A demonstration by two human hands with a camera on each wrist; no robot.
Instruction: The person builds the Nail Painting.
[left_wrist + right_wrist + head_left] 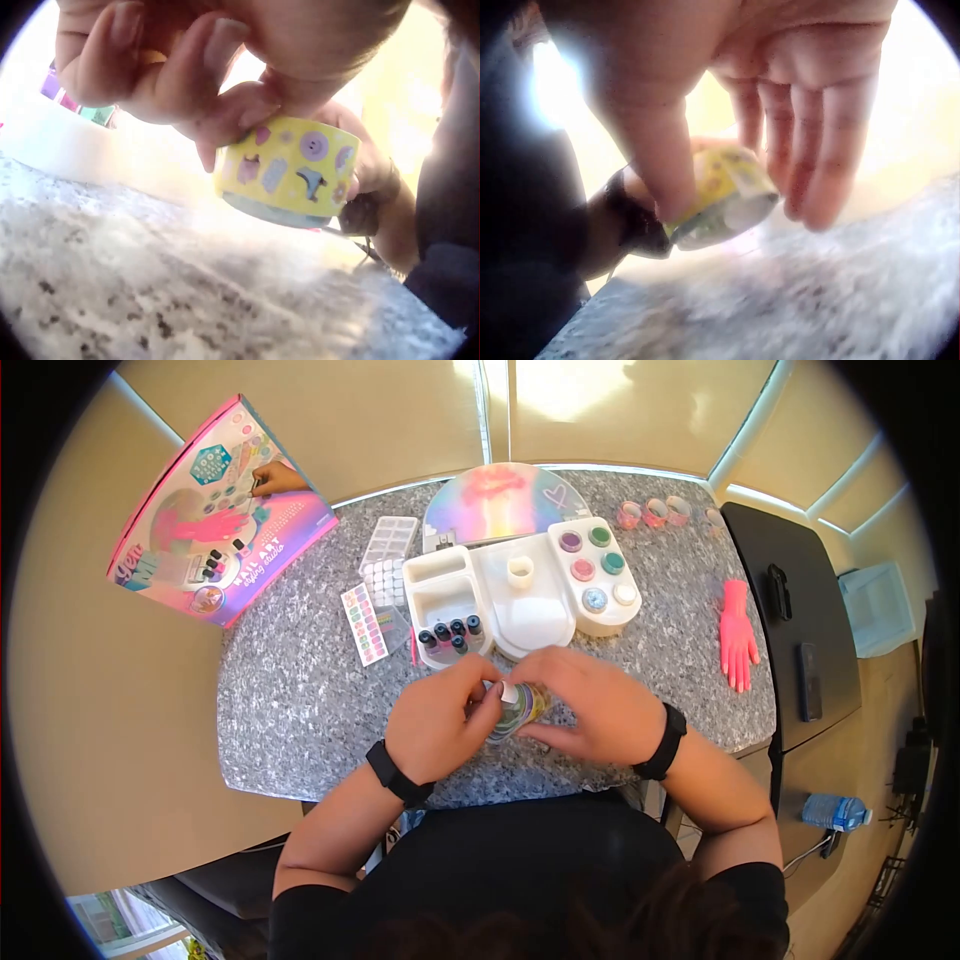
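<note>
Close to the near edge of the table, a small sticker roll [531, 703] is held between both hands, tilted just over the stone top. Its band is yellow with pastel pictures in the left wrist view, where the roll [292, 169] shows a grey-green lower rim. My left hand [435, 720] pinches it at the upper edge, with a whitish tab by the thumb. From the other side my right hand [608, 705] holds the roll, its thumb on one side and its longer, nearly straight fingers [832, 165] on the other.
Ahead stands a white tray [525, 620] with dark-capped bottles [459, 628] and glitter pots [583, 568]. Sticker sheet [365, 624], clear cases [390, 540] and a nail art box [220, 520] are left. Right lie a pink model hand [737, 635] and several rolls [655, 512].
</note>
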